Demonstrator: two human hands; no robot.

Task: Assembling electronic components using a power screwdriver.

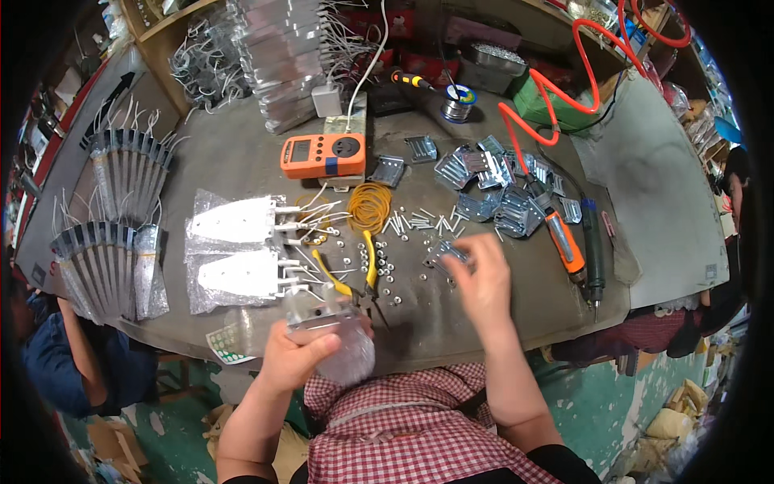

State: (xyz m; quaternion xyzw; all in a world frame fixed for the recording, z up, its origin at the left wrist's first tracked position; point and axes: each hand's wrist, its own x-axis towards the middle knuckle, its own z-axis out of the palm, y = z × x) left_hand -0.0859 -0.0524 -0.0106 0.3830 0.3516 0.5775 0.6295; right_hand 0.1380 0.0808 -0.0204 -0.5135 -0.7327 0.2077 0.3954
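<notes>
My left hand (292,355) is closed around a lamp-like unit wrapped in clear plastic (348,353), held over the table's front edge. A metal plate shows at the unit's upper end. My right hand (488,282) has its thumb and fingers pinched on a small metal bracket (445,252) just above the tabletop. Between the hands lie yellow-handled pliers (372,262), and beside them a second yellow-handled tool (332,277). Small nuts (388,270) are scattered there, with loose screws (421,219) farther back.
Two plastic-wrapped white units (234,279) with cables lie left. More brackets (516,211) pile up at the back right, near an orange-handled electric screwdriver (564,240) and a dark one (593,258). An orange meter (322,155), rubber bands (369,207) and a red coiled hose (556,105) stand behind.
</notes>
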